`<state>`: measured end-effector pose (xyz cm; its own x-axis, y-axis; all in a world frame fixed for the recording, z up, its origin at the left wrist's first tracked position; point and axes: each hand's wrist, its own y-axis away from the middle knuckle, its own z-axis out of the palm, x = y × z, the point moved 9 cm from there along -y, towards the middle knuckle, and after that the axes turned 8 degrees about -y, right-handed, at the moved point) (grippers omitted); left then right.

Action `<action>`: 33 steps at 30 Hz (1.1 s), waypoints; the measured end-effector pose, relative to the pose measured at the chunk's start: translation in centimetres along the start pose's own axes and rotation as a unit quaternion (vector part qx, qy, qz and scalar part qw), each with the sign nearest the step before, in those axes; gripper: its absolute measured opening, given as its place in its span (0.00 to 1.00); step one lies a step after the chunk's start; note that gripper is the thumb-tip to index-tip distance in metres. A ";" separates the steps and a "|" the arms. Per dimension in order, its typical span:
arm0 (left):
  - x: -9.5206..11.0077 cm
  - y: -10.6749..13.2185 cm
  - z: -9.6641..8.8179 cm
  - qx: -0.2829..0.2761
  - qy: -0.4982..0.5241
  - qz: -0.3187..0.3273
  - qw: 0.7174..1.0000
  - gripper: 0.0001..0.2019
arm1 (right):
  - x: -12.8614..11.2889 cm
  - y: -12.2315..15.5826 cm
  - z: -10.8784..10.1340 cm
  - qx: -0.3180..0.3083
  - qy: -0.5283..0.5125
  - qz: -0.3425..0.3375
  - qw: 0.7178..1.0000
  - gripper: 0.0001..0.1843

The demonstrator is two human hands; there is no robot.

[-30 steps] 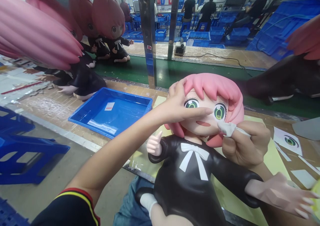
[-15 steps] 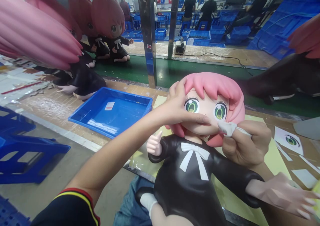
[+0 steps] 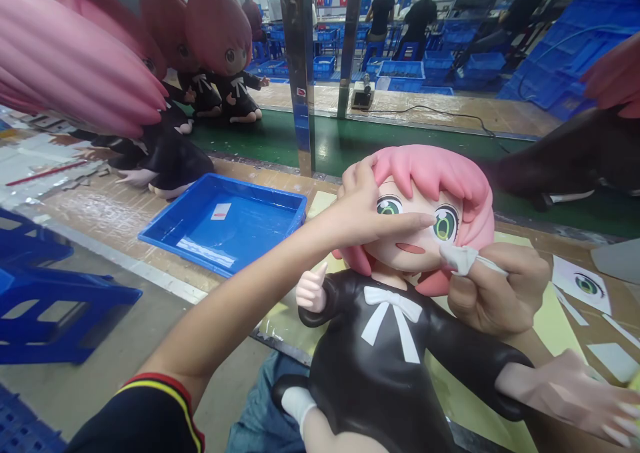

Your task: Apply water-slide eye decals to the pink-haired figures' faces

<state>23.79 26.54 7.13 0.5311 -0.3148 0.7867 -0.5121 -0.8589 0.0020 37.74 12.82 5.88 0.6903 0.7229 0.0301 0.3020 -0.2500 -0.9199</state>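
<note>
At the left, other pink-haired figures (image 3: 220,33) sit together; then a blue tray (image 3: 250,221) holds one small card (image 3: 221,211) with a red mark. The left hand (image 3: 361,203) grips the head of the figure (image 3: 425,323), which lies face up over the table edge, both eyes and mouth already on it. The white cloth (image 3: 460,259), gripped in the closed right hand (image 3: 500,286), touches its cheek, so I judge the face nearly complete, this cheek perhaps remaining. Rightmost is a printed eye sheet (image 3: 583,286).
</note>
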 end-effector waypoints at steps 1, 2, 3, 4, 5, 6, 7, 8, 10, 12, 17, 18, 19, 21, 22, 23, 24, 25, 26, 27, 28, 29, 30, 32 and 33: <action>0.1 0.0 0.0 -0.001 -0.001 -0.002 1.000 0.53 | 0.0 -0.1 0.0 0.004 0.000 0.004 1.000 0.16; 0.1 0.0 0.1 -0.002 -0.001 -0.003 1.000 0.53 | -0.1 -0.2 -0.1 0.006 0.002 0.006 1.000 0.15; 0.1 0.0 0.1 -0.002 0.000 -0.002 1.000 0.53 | -0.1 -0.2 -0.1 0.008 0.003 0.007 1.000 0.14; 0.1 -0.1 0.1 -0.002 -0.001 -0.001 1.000 0.53 | -0.1 -0.3 -0.1 0.008 0.004 0.008 1.000 0.13; 0.0 -0.1 0.1 -0.002 -0.002 0.000 1.000 0.54 | -0.1 -0.4 -0.1 0.006 0.004 0.008 1.000 0.12; -0.1 -0.1 0.1 -0.001 -0.002 0.003 1.000 0.54 | -0.1 -0.5 0.0 0.002 0.000 0.007 1.000 0.11; -0.2 -0.2 0.1 0.000 -0.002 0.006 1.000 0.54 | -0.1 -0.5 0.0 -0.001 -0.002 0.005 1.000 0.10; -0.2 -0.2 0.1 0.001 -0.001 0.009 1.000 0.53 | -0.1 -0.5 0.0 -0.004 -0.005 0.002 1.000 0.09; -0.3 -0.3 0.2 0.002 0.001 0.016 1.000 0.53 | -0.1 -0.5 -0.1 -0.004 -0.008 -0.003 1.000 0.08; -0.3 -0.4 0.3 0.003 0.000 0.019 1.000 0.53 | -0.1 -0.4 -0.1 -0.004 -0.006 -0.005 1.000 0.07; -0.3 -0.4 0.4 0.005 -0.011 0.012 1.000 0.55 | -0.2 -0.3 -0.1 -0.002 0.004 -0.001 1.000 0.09; -0.4 -0.4 0.4 0.005 -0.012 0.008 1.000 0.56 | -0.2 -0.3 -0.1 0.000 0.004 0.000 1.000 0.10; -0.4 -0.4 0.4 0.004 -0.011 0.006 1.000 0.56 | -0.2 -0.3 -0.1 -0.001 0.004 0.001 1.000 0.10; -0.4 -0.3 0.3 0.002 -0.003 0.010 1.000 0.56 | -0.1 -0.2 0.1 -0.006 0.001 0.001 1.000 0.11; -0.4 -0.2 0.3 0.000 0.002 0.016 1.000 0.56 | 0.0 -0.1 0.1 -0.008 -0.002 0.001 1.000 0.11; -0.5 -0.2 0.2 -0.004 0.008 0.020 1.000 0.55 | 0.0 -0.1 0.2 -0.010 -0.004 -0.001 1.000 0.10; -0.6 -0.1 0.2 -0.010 0.015 0.023 1.000 0.54 | 0.0 -0.1 0.1 -0.007 -0.002 -0.003 1.000 0.10; -0.7 -0.1 0.1 -0.018 0.023 0.024 0.999 0.52 | 0.0 0.0 0.0 -0.003 0.002 -0.004 1.000 0.10; -1.0 -0.1 0.1 -0.024 0.031 0.023 0.999 0.51 | 0.1 0.0 0.0 -0.004 0.006 -0.002 1.000 0.10; -1.2 -0.1 0.0 -0.028 0.035 0.021 0.999 0.50 | 0.1 0.0 0.0 -0.009 0.009 0.002 1.000 0.10; -1.5 -0.2 -0.2 -0.029 0.035 0.021 0.999 0.49 | 0.1 0.0 0.0 -0.015 0.011 0.007 1.000 0.10; -1.8 -0.2 -0.3 -0.028 0.031 0.023 0.999 0.48 | 0.2 0.0 0.1 -0.021 0.012 0.012 1.000 0.10; -2.1 -0.3 -0.4 -0.024 0.019 0.028 0.999 0.48 | 0.2 0.0 0.1 -0.024 0.012 0.017 0.999 0.09; -2.3 -0.4 -0.9 0.006 -0.010 0.055 0.998 0.45 | 0.0 -0.1 -0.1 -0.015 0.016 0.017 1.000 0.08; -2.1 -0.3 -1.4 0.039 -0.024 0.085 0.995 0.41 | -0.1 -0.2 -0.1 -0.009 0.015 0.013 1.000 0.07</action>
<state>21.90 28.03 6.33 0.4731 -0.4759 0.7414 -0.5440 -0.8198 -0.1791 37.74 12.72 6.08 0.7181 0.6957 0.0180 0.2950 -0.2809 -0.9133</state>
